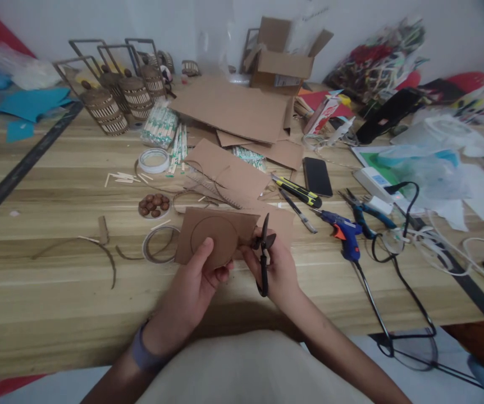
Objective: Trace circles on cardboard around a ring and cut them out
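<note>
A brown cardboard piece (214, 233) with a circle drawn on it is held up over the near part of the table. My left hand (195, 286) grips its lower edge, thumb on top inside the circle and fingers beneath. Black-handled scissors (264, 255) are in my right hand (279, 268), at the right end of the cardboard, blades apart and pointing away from me. Part of the right fingers is hidden behind the scissors.
Beyond lie cardboard sheets (233, 109), a utility knife (296, 191) and a phone (317, 176). A blue glue gun (343, 233) and pliers (364, 213) lie right. Tape rolls (153, 160), a dish of brown balls (153, 206) and small lanterns (107, 112) stand left.
</note>
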Action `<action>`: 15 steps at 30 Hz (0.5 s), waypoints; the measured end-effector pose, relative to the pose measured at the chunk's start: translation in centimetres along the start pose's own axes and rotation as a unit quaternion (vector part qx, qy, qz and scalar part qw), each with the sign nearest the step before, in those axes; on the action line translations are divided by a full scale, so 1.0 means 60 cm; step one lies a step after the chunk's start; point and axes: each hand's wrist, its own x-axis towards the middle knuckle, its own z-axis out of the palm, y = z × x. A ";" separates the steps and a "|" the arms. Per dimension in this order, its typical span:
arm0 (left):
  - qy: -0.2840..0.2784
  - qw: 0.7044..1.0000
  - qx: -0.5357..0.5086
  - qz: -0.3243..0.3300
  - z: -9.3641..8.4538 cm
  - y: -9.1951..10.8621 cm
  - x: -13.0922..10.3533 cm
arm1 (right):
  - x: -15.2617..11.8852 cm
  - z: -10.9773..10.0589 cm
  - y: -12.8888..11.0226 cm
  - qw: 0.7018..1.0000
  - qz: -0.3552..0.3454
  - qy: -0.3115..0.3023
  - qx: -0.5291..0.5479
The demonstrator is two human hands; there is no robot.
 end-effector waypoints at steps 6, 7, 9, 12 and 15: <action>0.021 0.998 -0.052 0.037 0.008 0.018 0.004 | -0.015 -0.062 -0.027 0.991 0.067 -0.088 0.076; 0.020 0.998 -0.045 0.045 0.007 0.018 0.004 | -0.019 -0.073 -0.032 0.983 0.082 -0.129 0.105; 0.017 0.997 -0.031 0.061 0.006 0.016 0.004 | -0.028 -0.087 -0.039 0.952 0.134 -0.228 0.153; 0.020 0.997 -0.020 0.071 0.010 0.012 0.002 | -0.037 -0.086 -0.038 0.919 0.189 -0.308 0.157; 0.026 0.998 -0.016 0.055 0.012 0.009 0.001 | -0.041 -0.072 -0.031 0.915 0.196 -0.323 0.143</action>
